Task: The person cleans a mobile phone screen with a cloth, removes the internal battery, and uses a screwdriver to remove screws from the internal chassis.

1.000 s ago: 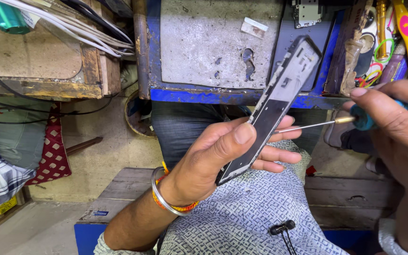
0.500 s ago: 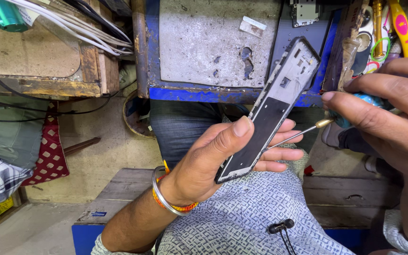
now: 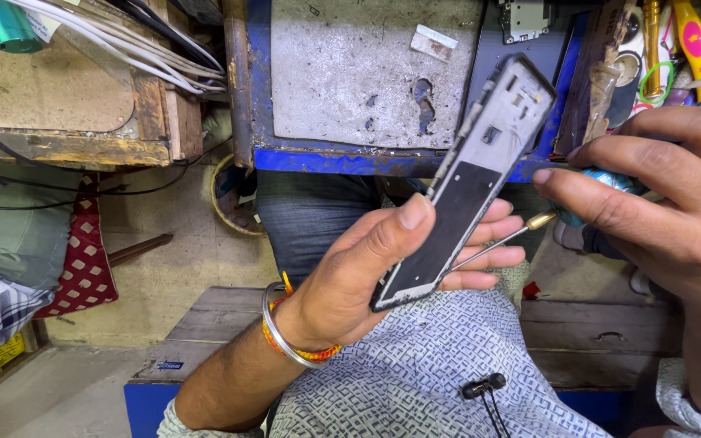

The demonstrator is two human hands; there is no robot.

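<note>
While left hand (image 3: pixel 367 284) grips phone frame (image 3: pixel 468 182), screwdriver (image 3: pixel 529 227) behind.

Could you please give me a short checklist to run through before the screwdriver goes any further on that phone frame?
1. Frame held firmly: the left hand grips the phone frame, thumb on its near edge, fingers behind. Ok.
2. Tool in hand: the right hand holds the screwdriver by its handle. Ok.
3. Tip position: the shaft runs behind the frame, tip hidden. Cannot tell.
4. Fingers clear of the tip: left fingers lie right beside the shaft. Not ok.
5. Frame supported: held in the air above the lap, off the workbench. Not ok.
</note>
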